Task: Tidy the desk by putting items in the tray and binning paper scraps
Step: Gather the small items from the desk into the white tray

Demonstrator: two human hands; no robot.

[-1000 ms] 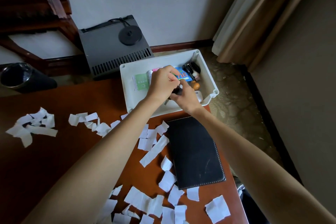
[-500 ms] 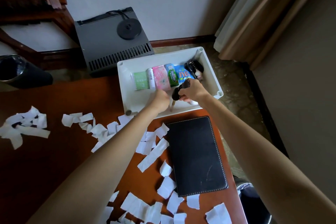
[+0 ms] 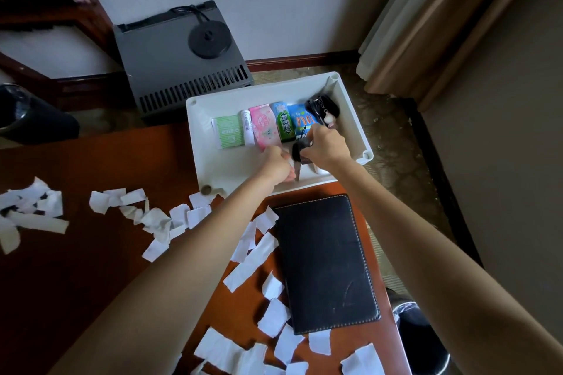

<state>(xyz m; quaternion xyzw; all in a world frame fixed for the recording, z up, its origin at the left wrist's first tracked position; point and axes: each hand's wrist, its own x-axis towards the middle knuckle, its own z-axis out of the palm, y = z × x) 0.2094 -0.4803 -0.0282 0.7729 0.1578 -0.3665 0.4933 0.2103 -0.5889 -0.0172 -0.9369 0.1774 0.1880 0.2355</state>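
Observation:
A white tray (image 3: 210, 170) sits at the desk's far right edge. It holds a green packet (image 3: 228, 131), a white tube (image 3: 247, 127), a pink packet (image 3: 264, 124), a green gum pack (image 3: 285, 125), a blue packet (image 3: 301, 119) and a black key fob (image 3: 322, 106). My right hand (image 3: 327, 148) is inside the tray, shut on a black car key (image 3: 298, 151) whose blade points down. My left hand (image 3: 278, 163) is next to it in the tray, fingers curled by the key's blade. Torn white paper scraps (image 3: 158, 222) lie across the brown desk.
A black leather wallet (image 3: 326, 262) lies on the desk just in front of the tray. A black bin (image 3: 420, 341) stands on the floor at the lower right, another dark bin (image 3: 33, 119) at the far left. A grey box (image 3: 182, 64) stands behind the desk.
My left hand has drawn back from the packets to the tray's near side. My right hand has lifted the black key slightly and shifted right.

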